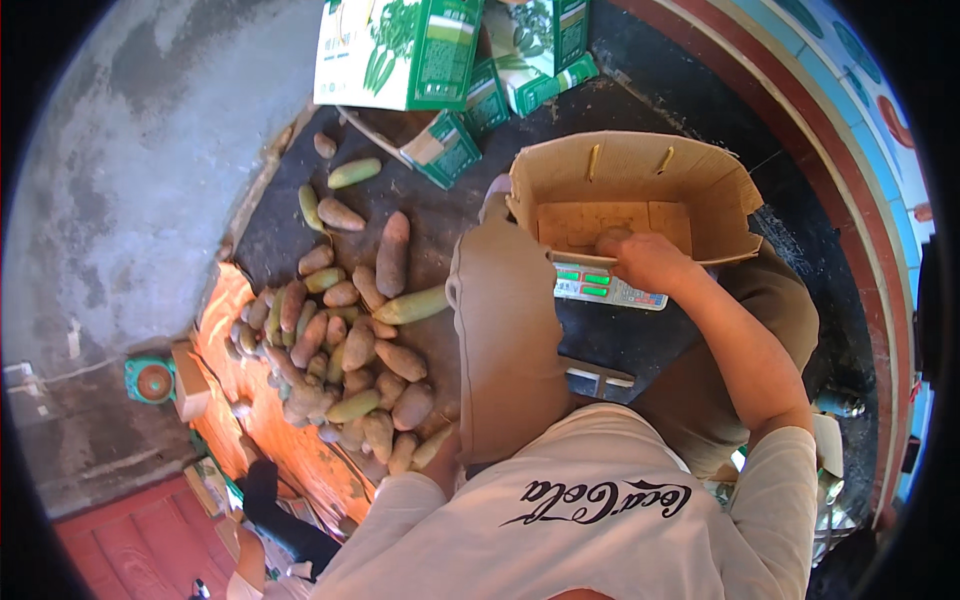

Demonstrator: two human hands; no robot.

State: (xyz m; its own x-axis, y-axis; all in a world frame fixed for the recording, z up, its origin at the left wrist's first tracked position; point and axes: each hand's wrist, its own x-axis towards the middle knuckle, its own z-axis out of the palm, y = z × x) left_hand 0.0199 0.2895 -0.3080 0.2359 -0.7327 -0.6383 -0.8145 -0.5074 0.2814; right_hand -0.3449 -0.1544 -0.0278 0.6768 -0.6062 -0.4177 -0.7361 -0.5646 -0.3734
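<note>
My right hand [645, 260] reaches over the near wall of an open cardboard box [640, 165]. Its fingers are closed round a brown, radish-like root [612, 238] inside. The box rests on a digital scale [635, 294] with green displays, between my knees. Low beside my left thigh, my left hand [446, 468] is at the near edge of a heap of radish-like roots [358, 350], some brown with soil, others green. A greenish root [432, 446] lies right against it. The fingers of that hand are mostly hidden, so its grip cannot be made out.
Green and white printed cartons [400, 55] stand at the far side, with open flaps. Loose roots [354, 172] lie on the dark floor before them. An orange sheet [260, 400] borders the heap. Another person's arm [250, 555] shows at lower left.
</note>
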